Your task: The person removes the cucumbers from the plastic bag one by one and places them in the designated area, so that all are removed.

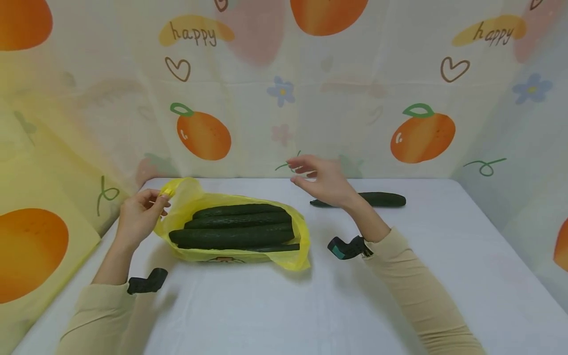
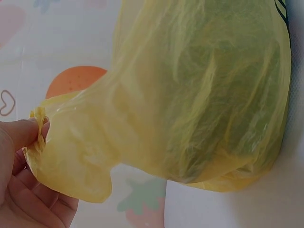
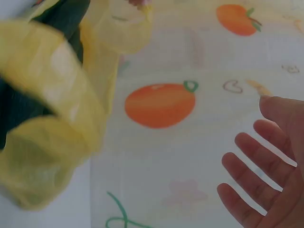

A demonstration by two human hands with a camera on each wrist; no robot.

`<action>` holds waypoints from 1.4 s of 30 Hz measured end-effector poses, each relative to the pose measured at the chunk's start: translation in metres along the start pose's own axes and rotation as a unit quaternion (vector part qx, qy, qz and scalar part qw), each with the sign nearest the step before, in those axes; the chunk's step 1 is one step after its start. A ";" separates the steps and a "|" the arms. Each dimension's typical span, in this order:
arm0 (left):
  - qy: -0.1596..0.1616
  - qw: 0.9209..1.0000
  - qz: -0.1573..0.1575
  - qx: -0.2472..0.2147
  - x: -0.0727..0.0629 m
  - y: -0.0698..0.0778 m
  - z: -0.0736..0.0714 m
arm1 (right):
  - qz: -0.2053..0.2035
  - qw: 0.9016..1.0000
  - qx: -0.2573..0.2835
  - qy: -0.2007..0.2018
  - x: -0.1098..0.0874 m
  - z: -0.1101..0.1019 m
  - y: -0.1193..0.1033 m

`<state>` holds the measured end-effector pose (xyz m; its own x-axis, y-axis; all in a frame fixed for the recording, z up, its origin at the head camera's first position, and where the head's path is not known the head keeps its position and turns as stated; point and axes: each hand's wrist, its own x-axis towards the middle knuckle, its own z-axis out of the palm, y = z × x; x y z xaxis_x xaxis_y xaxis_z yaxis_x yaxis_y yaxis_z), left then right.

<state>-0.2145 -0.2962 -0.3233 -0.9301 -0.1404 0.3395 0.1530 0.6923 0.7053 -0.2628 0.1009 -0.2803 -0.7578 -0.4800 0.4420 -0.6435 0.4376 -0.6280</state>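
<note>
A yellow plastic bag (image 1: 191, 255) lies on its side on the table, its opening showing several dark green cucumbers (image 1: 235, 235). My left hand (image 1: 138, 217) pinches the bag's handle between thumb and fingers and pulls it out to the left; in the left wrist view the thin plastic (image 2: 142, 128) stretches from that grip. To the right of the bag, my right hand (image 1: 324, 180) hovers over the table with fingers spread and nothing in them. Behind its wrist, one more cucumber (image 1: 383, 199) lies on the table, partly hidden by the forearm.
The white table (image 1: 248, 310) runs back to a hanging cloth (image 1: 310, 118) printed with oranges and hearts. More printed cloth (image 1: 40, 197) hangs along the left side. A black wrist camera (image 1: 148, 281) sits on the left wrist, another camera (image 1: 346, 248) on the right.
</note>
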 end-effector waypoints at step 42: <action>-0.003 1.000 -0.011 0.002 0.000 0.002 -0.003 | 0.042 0.983 0.029 -0.174 0.007 0.139 -0.010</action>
<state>-0.2136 -0.2974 -0.3200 -0.9354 -0.1512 0.3196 0.1307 0.6921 0.7099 -0.2464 -0.0128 -0.3596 -0.7179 -0.6804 0.1472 -0.5663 0.4478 -0.6920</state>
